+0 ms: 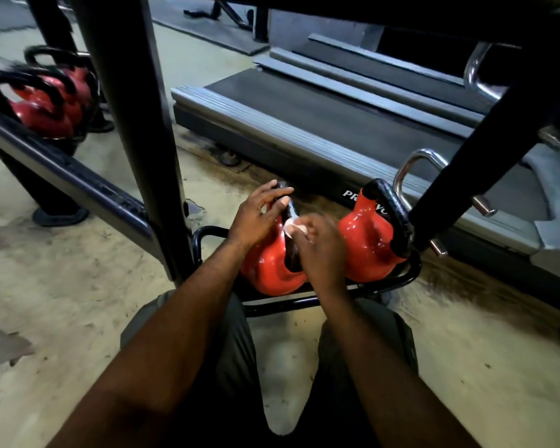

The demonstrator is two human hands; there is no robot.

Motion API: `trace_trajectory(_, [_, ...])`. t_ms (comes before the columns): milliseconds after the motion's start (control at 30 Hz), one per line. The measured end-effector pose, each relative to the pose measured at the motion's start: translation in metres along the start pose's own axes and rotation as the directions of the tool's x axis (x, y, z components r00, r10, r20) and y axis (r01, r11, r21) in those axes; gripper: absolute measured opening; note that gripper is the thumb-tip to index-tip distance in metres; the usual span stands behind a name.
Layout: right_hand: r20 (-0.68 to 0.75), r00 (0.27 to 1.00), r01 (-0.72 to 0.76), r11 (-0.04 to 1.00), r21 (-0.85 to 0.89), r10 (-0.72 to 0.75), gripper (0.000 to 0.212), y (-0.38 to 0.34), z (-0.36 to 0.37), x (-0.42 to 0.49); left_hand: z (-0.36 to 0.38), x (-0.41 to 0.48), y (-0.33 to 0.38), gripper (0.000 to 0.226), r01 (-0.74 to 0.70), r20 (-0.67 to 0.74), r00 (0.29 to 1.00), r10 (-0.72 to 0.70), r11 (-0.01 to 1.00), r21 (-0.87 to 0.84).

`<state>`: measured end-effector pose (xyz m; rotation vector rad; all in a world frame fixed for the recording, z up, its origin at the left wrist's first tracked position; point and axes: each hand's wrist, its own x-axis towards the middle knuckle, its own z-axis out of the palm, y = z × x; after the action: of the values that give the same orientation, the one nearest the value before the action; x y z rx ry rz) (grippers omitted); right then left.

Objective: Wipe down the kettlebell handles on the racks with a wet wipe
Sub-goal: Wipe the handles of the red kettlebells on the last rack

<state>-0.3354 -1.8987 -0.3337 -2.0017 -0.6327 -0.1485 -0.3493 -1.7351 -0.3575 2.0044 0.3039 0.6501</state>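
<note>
Far out to the left of our fingers, a cluster of red kettlebells (50, 101) sits on a rack rail (68, 179), blurred, so we cannot say whether their handles have been done.

Our left hand (256, 218) rests on the near kettlebell (269, 270) in the low rack (320, 300). Its fingers (280, 190) are spread and curl over the top of the black handle (291, 208), steadying it, not clamping it.

Just right of those fingers, our right hand (320, 244) has its fingertips pressed together on a small white wet wipe (294, 225), which lies against the handle's side just below the left thumb. We judge that we are mid-wipe on this handle: the hand is smeared with motion, and the strip of handle above the wipe shines as if wet.

The next move, we think, calls for running the wipe along the rest of the loop, including the part under the left fingers, so that hand must shift its hold first.

Right of both hands stands a second red kettlebell (372, 244) with its own black handle (393, 211); by position it looks the likely next one.

The lower legs of the near handle are hidden behind our right hand. Most of the wipe is covered by the fingertips. A dark rack post (485, 150) cuts off the chrome handles (414, 169) further right
</note>
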Motion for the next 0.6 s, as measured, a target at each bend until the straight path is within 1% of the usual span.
trace_trajectory(33, [0.018,0.992,-0.130,0.982,0.137,0.129,0.008,0.005,-0.008,-0.011,0.000,0.000,0.000,0.027,0.001,-0.008,1.000,-0.001,1.000,-0.008])
trace_trajectory(67, [0.076,0.971,-0.240,0.935,0.263,0.227,0.009,0.011,-0.017,-0.020,0.000,0.001,0.001,0.026,-0.004,-0.020,1.000,0.003,1.000,-0.013])
trace_trajectory(100, [0.156,0.947,-0.319,0.880,0.350,0.281,0.010,0.016,-0.023,-0.025,0.000,0.003,0.002,0.025,-0.006,-0.032,0.999,0.006,1.000,-0.015])
trace_trajectory(167, [0.318,0.879,-0.471,0.752,0.461,0.356,0.014,0.017,-0.025,-0.014,0.000,0.007,0.003,0.023,0.001,-0.046,0.999,-0.002,1.000,-0.013])
trace_trajectory(200, [0.360,0.853,-0.518,0.693,0.502,0.377,0.018,0.017,-0.020,0.000,0.000,0.008,0.005,0.022,0.011,-0.050,0.999,-0.011,1.000,-0.013])
trace_trajectory(233, [0.377,0.834,-0.549,0.663,0.509,0.402,0.021,0.015,-0.014,0.014,0.000,0.010,0.005,0.021,0.023,-0.052,0.998,-0.024,1.000,-0.015])
trace_trajectory(267, [0.371,0.830,-0.558,0.655,0.510,0.417,0.022,0.012,-0.009,0.027,0.000,0.011,0.006,0.020,0.030,-0.049,0.998,-0.031,0.999,-0.015])
trace_trajectory(300, [0.328,0.859,-0.510,0.713,0.481,0.393,0.022,0.009,-0.006,0.034,-0.001,0.012,0.006,0.021,0.035,-0.044,0.998,-0.036,0.999,-0.014])
trace_trajectory(333, [0.262,0.909,-0.409,0.815,0.410,0.324,0.019,0.007,-0.004,0.038,-0.003,0.013,0.007,0.022,0.042,-0.033,0.999,-0.042,0.999,-0.013])
trace_trajectory(367, [0.219,0.956,-0.254,0.924,0.287,0.195,0.016,0.005,-0.006,0.035,-0.005,0.014,0.009,0.023,0.054,-0.019,0.998,-0.054,0.998,-0.014])
trace_trajectory(400, [0.197,0.980,-0.060,0.992,0.113,0.037,0.015,0.002,-0.010,0.027,-0.006,0.013,0.011,0.024,0.067,-0.005,0.998,-0.067,0.998,-0.016])
trace_trajectory(433, [0.187,0.973,0.148,0.987,-0.055,-0.136,0.014,0.001,-0.012,0.016,-0.008,0.010,0.014,0.026,0.078,0.005,0.997,-0.078,0.997,-0.016])
trace_trajectory(467, [0.212,0.933,0.329,0.927,-0.179,-0.291,0.009,0.000,-0.012,0.007,-0.009,0.006,0.017,0.027,0.085,0.004,0.996,-0.085,0.996,-0.013])
trace_trajectory(500, [0.251,0.887,0.447,0.858,-0.254,-0.388,0.006,-0.002,-0.010,0.002,-0.010,0.000,0.019,0.029,0.090,-0.014,0.996,-0.090,0.996,-0.008])
trace_trajectory(533, [0.270,0.863,0.495,0.817,-0.296,-0.426,0.006,-0.003,-0.007,0.006,-0.010,-0.007,0.020,0.031,0.092,-0.048,0.995,-0.093,0.996,-0.009])
trace_trajectory(567, [0.268,0.862,0.500,0.811,-0.304,-0.431,0.006,-0.005,-0.003,0.016,-0.010,-0.015,0.022,0.031,0.104,-0.097,0.990,-0.105,0.994,-0.018])
trace_trajectory(600, [0.262,0.876,0.471,0.832,-0.292,-0.404,0.005,-0.006,0.002,0.030,-0.010,-0.024,0.025,0.030,0.123,-0.150,0.981,-0.126,0.992,-0.030])
